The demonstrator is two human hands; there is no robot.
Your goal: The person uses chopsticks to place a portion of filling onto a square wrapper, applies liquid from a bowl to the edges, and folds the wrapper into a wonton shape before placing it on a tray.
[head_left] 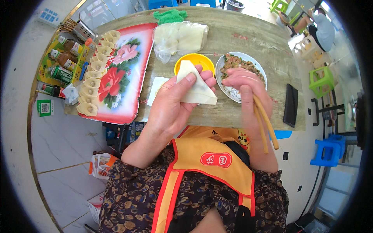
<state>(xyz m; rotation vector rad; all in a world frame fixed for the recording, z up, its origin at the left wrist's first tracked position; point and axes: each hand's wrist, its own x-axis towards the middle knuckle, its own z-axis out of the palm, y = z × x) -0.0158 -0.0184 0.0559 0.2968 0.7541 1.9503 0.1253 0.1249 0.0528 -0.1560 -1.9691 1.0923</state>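
On the palm and fingers of my left hand (172,107) lies a folded dough wrapper (192,90), with my thumb pressing on it. A faint darker patch shows through the dough. My right hand (253,87) is raised beside it, holding a pair of wooden chopsticks (264,122) whose ends point down toward me. Behind that hand is a white plate (236,97) of minced meat filling with green bits (233,62). A yellow bowl (201,56) sits just beyond the wrapper; its inside is partly hidden. Loose square wrappers (156,87) rest on the table by my left wrist.
A red-rimmed floral tray (131,96) holds a row of folded wontons (91,83) at left. Wrappers in a plastic bag (183,38) and a green cloth (170,16) lie farther back. Bottles (65,59) stand beyond the tray. A black phone (290,104) is at right. A person (322,29) sits in the background.
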